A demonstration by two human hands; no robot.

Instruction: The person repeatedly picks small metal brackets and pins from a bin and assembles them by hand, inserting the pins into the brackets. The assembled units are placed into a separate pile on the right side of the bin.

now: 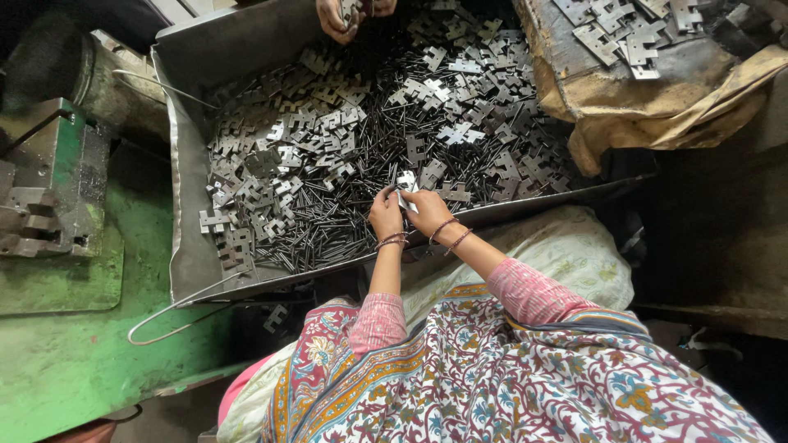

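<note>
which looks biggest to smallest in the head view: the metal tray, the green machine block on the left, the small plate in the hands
1. metal tray, widest by far.
2. green machine block, partly cut off at the frame edge.
3. small plate, held between left hand and right hand.

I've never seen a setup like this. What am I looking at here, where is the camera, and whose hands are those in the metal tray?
There is one picture, taken by a camera worn on a person's head, looking down at their own lap and hands. The left hand and right hand meet over a big metal tray and together pinch a small flat metal piece. The tray is full of notched metal plates and thin dark pins. At the top edge, another person's hands handle similar parts. More plates lie on a cloth-covered heap at upper right. A green machine stands on the left.
</note>
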